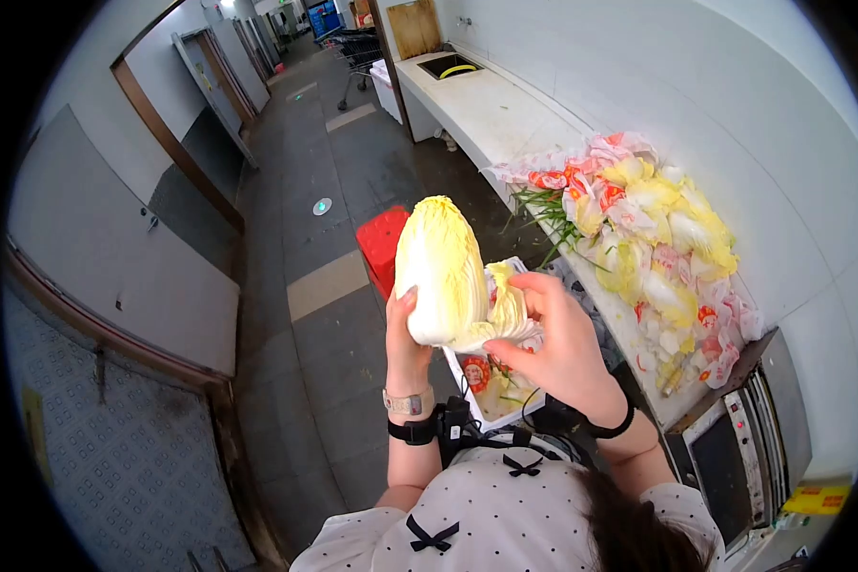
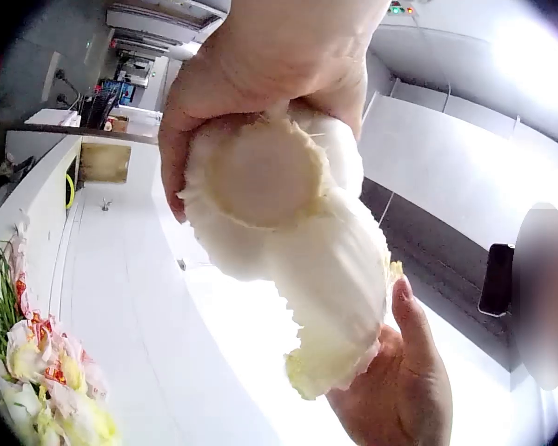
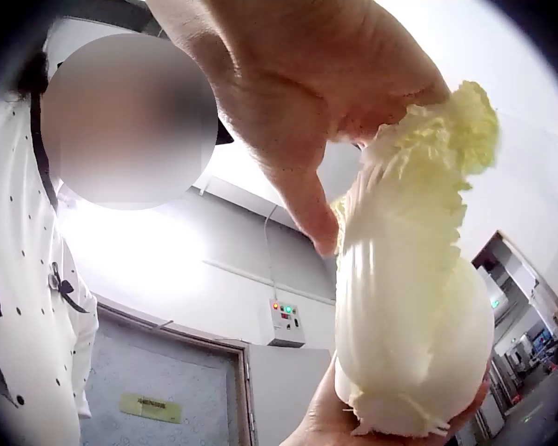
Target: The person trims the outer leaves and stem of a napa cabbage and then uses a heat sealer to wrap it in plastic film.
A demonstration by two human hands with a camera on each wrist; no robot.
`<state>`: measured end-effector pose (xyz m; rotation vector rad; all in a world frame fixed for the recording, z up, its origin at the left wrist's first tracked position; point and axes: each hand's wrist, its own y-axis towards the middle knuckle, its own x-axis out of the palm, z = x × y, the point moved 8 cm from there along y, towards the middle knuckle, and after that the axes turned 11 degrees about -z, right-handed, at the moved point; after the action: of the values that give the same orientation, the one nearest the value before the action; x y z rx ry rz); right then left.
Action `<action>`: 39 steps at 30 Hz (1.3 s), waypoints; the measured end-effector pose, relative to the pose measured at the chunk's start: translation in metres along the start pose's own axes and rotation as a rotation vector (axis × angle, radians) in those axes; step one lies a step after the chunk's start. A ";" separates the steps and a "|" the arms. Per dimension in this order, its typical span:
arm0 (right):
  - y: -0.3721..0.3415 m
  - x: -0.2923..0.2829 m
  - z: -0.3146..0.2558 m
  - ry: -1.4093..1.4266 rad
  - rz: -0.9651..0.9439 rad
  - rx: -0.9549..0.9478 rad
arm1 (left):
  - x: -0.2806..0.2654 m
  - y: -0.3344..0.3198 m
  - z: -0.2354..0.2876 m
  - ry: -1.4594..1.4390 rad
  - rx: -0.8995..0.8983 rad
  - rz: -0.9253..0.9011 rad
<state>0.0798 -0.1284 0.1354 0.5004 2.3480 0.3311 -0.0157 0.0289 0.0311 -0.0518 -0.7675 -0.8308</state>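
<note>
A pale yellow napa cabbage [image 1: 436, 272] is held up in front of the chest, its leafy top pointing away from the body. My left hand [image 1: 407, 336] grips it around the lower part, and in the left wrist view the cut white base [image 2: 265, 177] faces that camera. With thumb and fingers my right hand [image 1: 567, 343] pinches an outer leaf [image 1: 508, 307] on the right side. That leaf bends outward from the head, still joined near the base. In the right wrist view its frilly yellow edge [image 3: 479, 130] sticks out past the right hand.
On the white counter [image 1: 524, 124] at right lies a heap of loose cabbage leaves and printed wrappers [image 1: 672, 224], with green stalks [image 1: 553, 212] beside it. Below the hands is a white box [image 1: 493, 419] holding scraps. A red container [image 1: 381, 243] stands on the floor. An appliance [image 1: 734, 458] is at lower right.
</note>
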 end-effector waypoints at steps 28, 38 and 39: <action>-0.097 -0.045 0.106 -0.148 0.026 0.215 | -0.033 0.045 -0.019 -0.460 0.180 0.295; -0.042 -0.025 0.330 0.202 -0.332 0.510 | 0.071 0.036 -0.063 -1.399 -0.164 -0.489; -0.017 -0.056 0.336 0.413 -0.144 0.421 | 0.077 0.034 -0.062 -1.428 -0.163 -0.504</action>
<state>0.3445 -0.1365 -0.0799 0.4881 2.8562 -0.1498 0.0772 -0.0174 0.0427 -0.6731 -2.1023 -1.3072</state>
